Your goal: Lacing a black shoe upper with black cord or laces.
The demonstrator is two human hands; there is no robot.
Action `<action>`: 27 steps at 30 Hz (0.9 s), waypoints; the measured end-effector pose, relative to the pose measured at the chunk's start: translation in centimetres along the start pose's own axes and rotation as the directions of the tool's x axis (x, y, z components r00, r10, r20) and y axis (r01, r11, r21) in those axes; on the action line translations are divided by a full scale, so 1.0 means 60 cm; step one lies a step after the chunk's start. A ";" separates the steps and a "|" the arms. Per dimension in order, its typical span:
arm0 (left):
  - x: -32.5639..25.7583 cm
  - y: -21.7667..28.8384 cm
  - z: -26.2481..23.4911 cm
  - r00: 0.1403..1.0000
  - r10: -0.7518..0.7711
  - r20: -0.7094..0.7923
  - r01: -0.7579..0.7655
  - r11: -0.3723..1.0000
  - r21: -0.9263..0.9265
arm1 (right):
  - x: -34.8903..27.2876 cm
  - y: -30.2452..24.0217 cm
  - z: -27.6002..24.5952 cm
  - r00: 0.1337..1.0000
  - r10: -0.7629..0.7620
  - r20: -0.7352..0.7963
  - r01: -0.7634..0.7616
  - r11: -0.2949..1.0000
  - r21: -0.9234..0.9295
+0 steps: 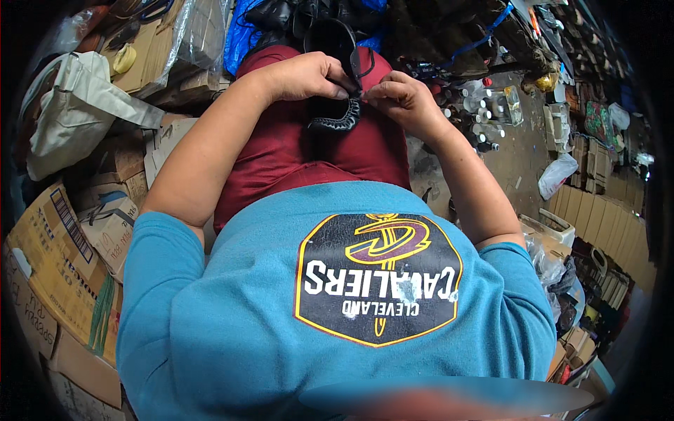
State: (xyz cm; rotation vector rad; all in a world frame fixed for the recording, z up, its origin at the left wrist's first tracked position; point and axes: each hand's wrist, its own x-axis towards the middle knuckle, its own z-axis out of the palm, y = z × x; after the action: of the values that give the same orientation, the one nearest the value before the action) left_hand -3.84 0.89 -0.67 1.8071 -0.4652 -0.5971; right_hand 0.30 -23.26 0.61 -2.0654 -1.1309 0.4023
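Note:
A black piece that looks like a shoe upper [344, 121] lies over my lap, between my knees. Its near end curves round and has a ribbed, pleated edge. The far end shows a dark rounded rim. My left hand [319, 76] is closed on its left side, fingers curled and thumb pressed in. From the right, my right hand [401, 97] pinches at the piece's edge close to the left fingertips. Whether a thread or small tool sits between the fingertips is too small to tell. Dark red trousers [270, 144] lie under both hands.
Black shoes [270, 14] rest on a blue plastic sheet [237, 35] ahead. Several bottles [484, 116] stand on the floor at right. A pale cloth bag [77, 105] and cardboard boxes [70, 266] crowd my left. Another plastic bag [558, 174] lies farther right.

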 end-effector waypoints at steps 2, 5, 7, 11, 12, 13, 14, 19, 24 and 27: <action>0.000 0.005 -0.002 1.000 -0.005 0.026 0.004 0.999 0.037 | -0.004 -0.006 0.002 1.000 0.006 -0.005 -0.006 1.000 -0.012; -0.001 0.012 -0.002 0.998 -0.028 0.058 0.022 0.994 0.104 | -0.005 -0.013 -0.001 1.000 -0.023 0.003 0.023 0.997 -0.077; -0.001 0.012 -0.001 0.997 -0.042 0.065 0.033 0.991 0.131 | -0.002 -0.026 -0.007 0.998 -0.054 0.016 0.056 0.990 -0.131; -0.001 0.012 0.000 0.998 0.002 0.060 -0.013 0.984 0.175 | 0.011 -0.066 -0.022 0.973 -0.160 0.164 0.221 0.849 -0.479; -0.001 0.012 0.001 0.999 0.025 0.037 -0.033 0.973 0.229 | 0.015 -0.075 -0.024 0.957 -0.163 0.241 0.275 0.777 -0.566; 0.001 0.012 0.003 0.999 0.027 0.041 -0.035 0.973 0.228 | 0.021 -0.082 -0.022 0.958 -0.159 0.239 0.271 0.777 -0.568; 0.004 0.011 0.007 0.999 -0.044 -0.016 0.047 0.981 0.189 | 0.029 -0.089 -0.018 0.947 -0.148 0.287 0.295 0.755 -0.585; 0.018 -0.003 0.011 0.976 -0.164 -0.143 0.188 0.968 0.169 | 0.042 -0.084 -0.004 0.939 -0.087 0.332 0.280 0.752 -0.596; -0.006 0.005 0.039 0.729 0.263 -0.632 0.155 0.836 0.527 | 0.027 -0.023 0.004 0.994 -0.044 0.103 0.060 0.985 -0.161; -0.072 0.042 0.068 0.781 0.098 -0.617 0.268 0.840 0.471 | 0.008 -0.018 -0.020 0.960 0.223 0.168 -0.251 0.953 0.168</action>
State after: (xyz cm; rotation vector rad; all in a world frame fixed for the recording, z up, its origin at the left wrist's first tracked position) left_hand -9.81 -0.41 1.43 2.4388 -0.0763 0.1341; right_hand 0.60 -23.05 2.26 -2.0340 -0.8899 0.7626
